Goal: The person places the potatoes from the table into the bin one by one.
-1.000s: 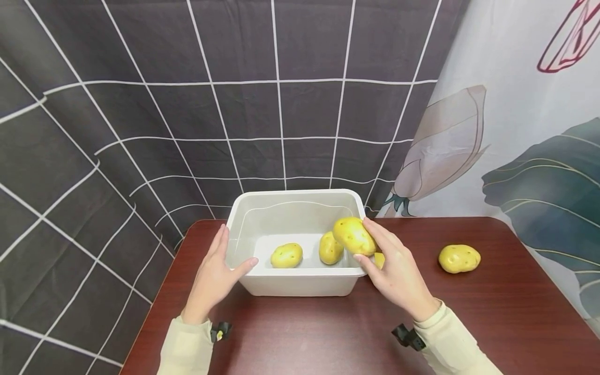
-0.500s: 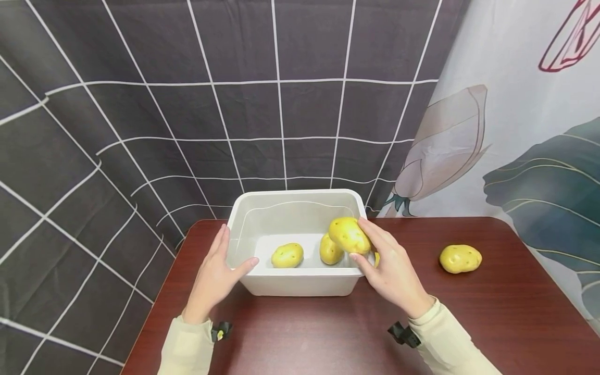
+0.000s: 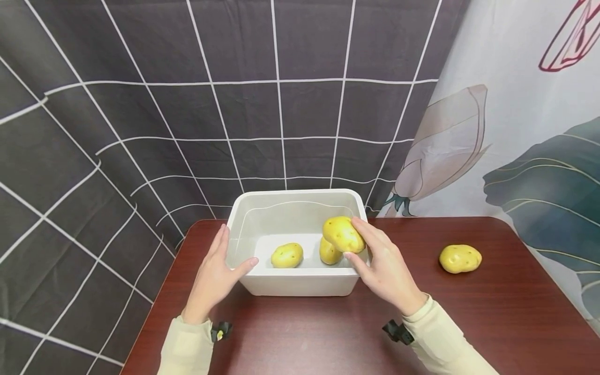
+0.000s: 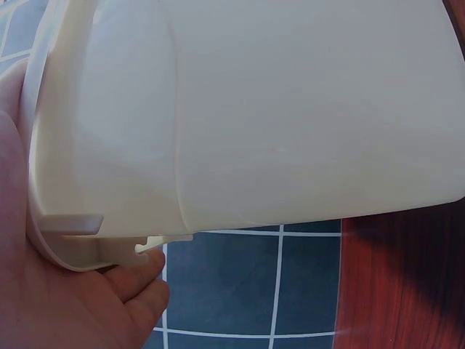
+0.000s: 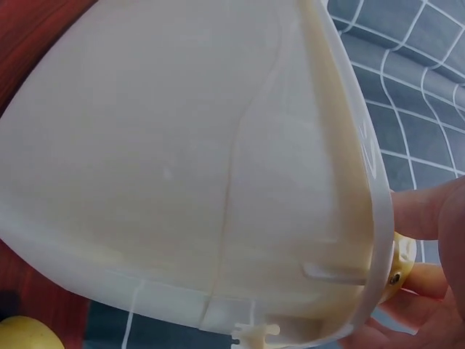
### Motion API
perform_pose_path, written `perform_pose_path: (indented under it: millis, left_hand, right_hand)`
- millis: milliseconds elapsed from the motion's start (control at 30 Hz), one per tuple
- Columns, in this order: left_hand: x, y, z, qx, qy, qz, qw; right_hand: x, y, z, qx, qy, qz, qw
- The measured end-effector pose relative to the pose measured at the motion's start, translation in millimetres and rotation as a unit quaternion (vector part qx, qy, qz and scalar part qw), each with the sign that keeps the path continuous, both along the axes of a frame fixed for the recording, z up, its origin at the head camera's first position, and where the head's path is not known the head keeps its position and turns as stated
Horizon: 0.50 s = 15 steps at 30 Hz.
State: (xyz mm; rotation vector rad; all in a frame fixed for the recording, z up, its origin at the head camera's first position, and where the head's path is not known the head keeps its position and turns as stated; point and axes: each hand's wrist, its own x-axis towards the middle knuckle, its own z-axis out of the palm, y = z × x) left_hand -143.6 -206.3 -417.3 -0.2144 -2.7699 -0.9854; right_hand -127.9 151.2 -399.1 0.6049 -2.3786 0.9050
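A white plastic bin (image 3: 300, 286) stands on the table with two yellow potatoes inside, one potato (image 3: 287, 255) left of centre and another potato (image 3: 329, 252) at the right. My right hand (image 3: 386, 265) holds a further potato (image 3: 344, 234) between thumb and fingers over the bin's right side, partly covering the one below. In the right wrist view, the held potato (image 5: 401, 265) shows past the rim. My left hand (image 3: 211, 278) rests at the bin's left front corner, fingers straight along the left rim and thumb over the front rim. In the left wrist view, fingertips (image 4: 149, 280) show beyond the rim.
A potato (image 3: 460, 259) lies on the red-brown table (image 3: 501, 307) at the right. In the right wrist view a potato (image 5: 29, 334) shows at the lower left. Dark gridded cloth (image 3: 244, 114) hangs behind and left; a flowered curtain (image 3: 515, 130) hangs at right.
My right hand has moved left with the held potato, farther over the bin. A sliver of yellow beside the bin's right side is now hidden behind that hand. My left hand stays put.
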Motion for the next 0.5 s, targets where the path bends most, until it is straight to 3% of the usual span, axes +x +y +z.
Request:
perform_pose_path:
  millis: [500]
  left_hand:
    - [-1.1,-0.8,-1.6,0.003,-0.002,0.002,1.0000]
  right_hand:
    - [-4.5,-7.2,-1.9,0.007,0.006,0.007,1.000]
